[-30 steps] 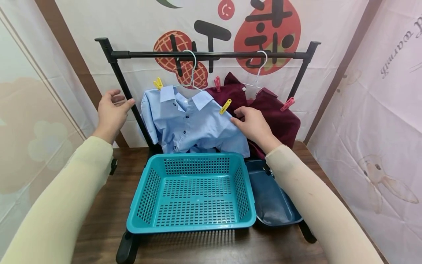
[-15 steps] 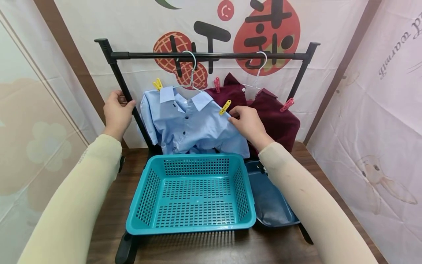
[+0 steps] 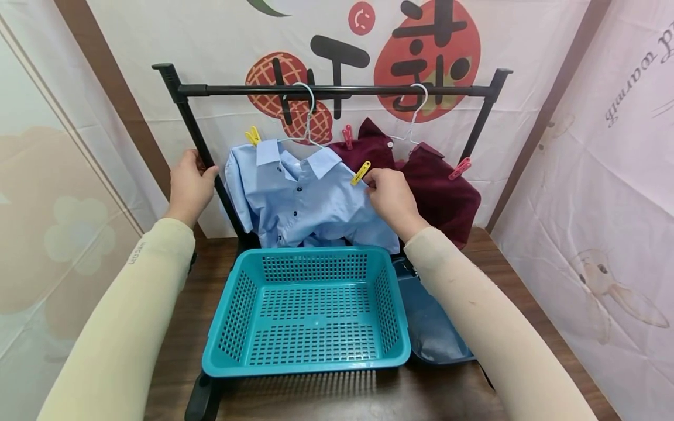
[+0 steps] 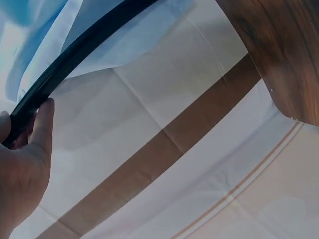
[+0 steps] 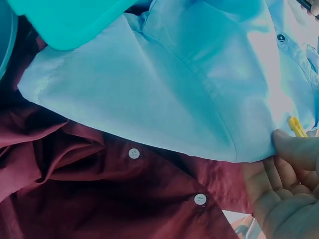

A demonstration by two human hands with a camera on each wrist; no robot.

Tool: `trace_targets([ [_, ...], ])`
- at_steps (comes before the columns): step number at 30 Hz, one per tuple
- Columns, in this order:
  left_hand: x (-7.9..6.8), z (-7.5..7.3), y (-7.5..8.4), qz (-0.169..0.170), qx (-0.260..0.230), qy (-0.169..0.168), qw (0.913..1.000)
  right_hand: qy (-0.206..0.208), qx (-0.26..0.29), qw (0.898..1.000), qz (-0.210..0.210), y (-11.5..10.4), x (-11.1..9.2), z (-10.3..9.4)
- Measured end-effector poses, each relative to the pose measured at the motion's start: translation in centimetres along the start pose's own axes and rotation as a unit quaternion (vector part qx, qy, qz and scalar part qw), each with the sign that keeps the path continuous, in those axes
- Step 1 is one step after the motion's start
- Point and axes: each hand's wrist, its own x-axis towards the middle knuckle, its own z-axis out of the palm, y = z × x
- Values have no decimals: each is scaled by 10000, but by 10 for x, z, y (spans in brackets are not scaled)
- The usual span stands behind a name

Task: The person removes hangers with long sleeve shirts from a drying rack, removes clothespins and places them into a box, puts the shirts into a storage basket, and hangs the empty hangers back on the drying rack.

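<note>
A light blue shirt [image 3: 321,193] hangs from a white hanger [image 3: 309,117], with yellow clothespins on both shoulders. My right hand [image 3: 394,196] pinches the shirt's shoulder edge just beside one yellow clothespin [image 3: 360,173]; in the right wrist view the thumb lies on the blue cloth and the fingers are beneath it. At the far side, my left hand [image 3: 191,186] grips the black post [image 3: 227,202] of the clothes rack, thumb in front and fingers behind. The left wrist view shows the post [image 4: 75,52] between thumb and fingers. Behind the blue shirt hangs a maroon shirt [image 3: 442,199].
A turquoise basket [image 3: 305,369] stands in front of the rack on the wooden table [image 3: 295,397]. Right of it sits a dark blue tray [image 3: 437,327], partly under my right forearm. Pink clothespins [image 3: 460,168] hold the maroon shirt. Printed cloth hangs behind.
My left hand has come right and closed around the rack post. The right hand has shifted slightly left and up, from near the shoulder edge to pinching it beside the clothespin.
</note>
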Motion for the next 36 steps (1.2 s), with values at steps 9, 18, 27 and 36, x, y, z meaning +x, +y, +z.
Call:
trace_targets([
  [9, 3, -4, 2, -146, 311, -531, 9980, 21, -427, 9991, 33, -7, 0, -7],
  [18, 0, -5, 2, 10, 495, -558, 9972, 245, -566, 9981, 52, -7, 9, -16],
  [27, -1, -8, 2, 10, 646, -635, 9959, 404, -613, 9973, 0, -11, 13, -31],
  [36, -1, -7, 1, 30, 681, -717, 9951, 637, -708, 9952, -202, -13, 13, -48],
])
